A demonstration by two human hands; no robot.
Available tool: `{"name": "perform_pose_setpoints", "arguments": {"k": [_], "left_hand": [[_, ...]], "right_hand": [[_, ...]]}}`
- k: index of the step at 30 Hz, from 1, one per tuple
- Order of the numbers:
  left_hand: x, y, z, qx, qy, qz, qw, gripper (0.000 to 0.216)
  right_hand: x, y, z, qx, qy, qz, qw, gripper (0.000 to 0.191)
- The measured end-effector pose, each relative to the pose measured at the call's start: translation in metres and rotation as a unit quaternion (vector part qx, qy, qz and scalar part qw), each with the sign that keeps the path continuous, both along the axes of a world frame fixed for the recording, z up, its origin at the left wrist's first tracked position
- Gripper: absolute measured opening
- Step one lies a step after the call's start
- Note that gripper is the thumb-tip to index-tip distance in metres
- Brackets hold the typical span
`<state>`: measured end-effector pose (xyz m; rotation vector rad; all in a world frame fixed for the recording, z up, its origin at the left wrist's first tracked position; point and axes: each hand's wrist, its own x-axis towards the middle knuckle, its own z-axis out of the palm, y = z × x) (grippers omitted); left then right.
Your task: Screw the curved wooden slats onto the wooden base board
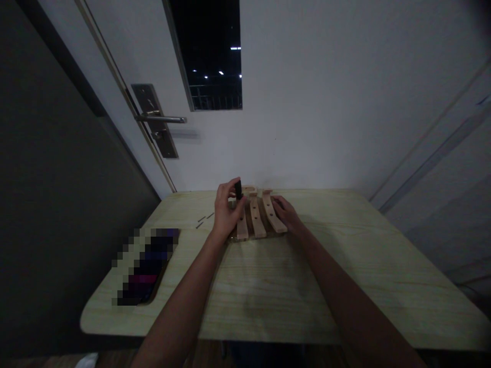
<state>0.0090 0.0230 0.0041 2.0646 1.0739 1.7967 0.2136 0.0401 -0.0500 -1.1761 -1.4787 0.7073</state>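
Three curved, pale wooden pieces (258, 220) with drilled holes lie side by side across a brown base (270, 232) on the table. My left hand (227, 207) is closed on a short black handle (238, 189), pinched upright between thumb and fingers above the leftmost wooden piece. Whatever tip the handle has is hidden by the hand. At the other side, my right hand (287, 212) has its fingers curled against the right edge of the base, beside the rightmost piece. Its fingertips are partly out of sight. Three thin dark screws (201, 219) lie left of my left hand.
A phone (163, 266), partly pixelated, rests on the left side of the wood-grain table (276, 291). Behind the table stands a white door (307, 102) with a metal lever handle (164, 119) and a dark window (215, 61). A dark panel (57, 204) rises at the left.
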Motion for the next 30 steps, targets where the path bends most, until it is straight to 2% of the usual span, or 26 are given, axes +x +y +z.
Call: {"name": "perform_pose_setpoints", "arguments": {"k": [3,9,13,22,30], "left_hand": [[-0.0002,0.0030,-0.0016,0.007,0.006,0.029,1.000,0.047],[-0.0004,0.0034,-0.0061,-0.014,-0.026,-0.032,0.999,0.052],[-0.0002,0.0011,-0.0045,-0.013,-0.017,-0.050,0.999,0.043],[0.0002,0.0015,-0.0005,0.011,-0.006,0.034,0.999,0.047],[0.0009,-0.0022,-0.0003,-0.007,-0.021,-0.015,1.000,0.053]], "right_hand": [[0.0001,0.0004,0.0000,0.009,-0.004,-0.001,1.000,0.029],[0.0001,0.0012,-0.0017,0.011,-0.001,0.007,1.000,0.029],[0.0009,0.0010,-0.0018,0.007,-0.002,0.006,1.000,0.029],[0.0010,0.0018,-0.0015,0.012,-0.004,0.004,1.000,0.028],[0.0015,0.0019,-0.0032,0.009,-0.011,0.008,1.000,0.032]]}}
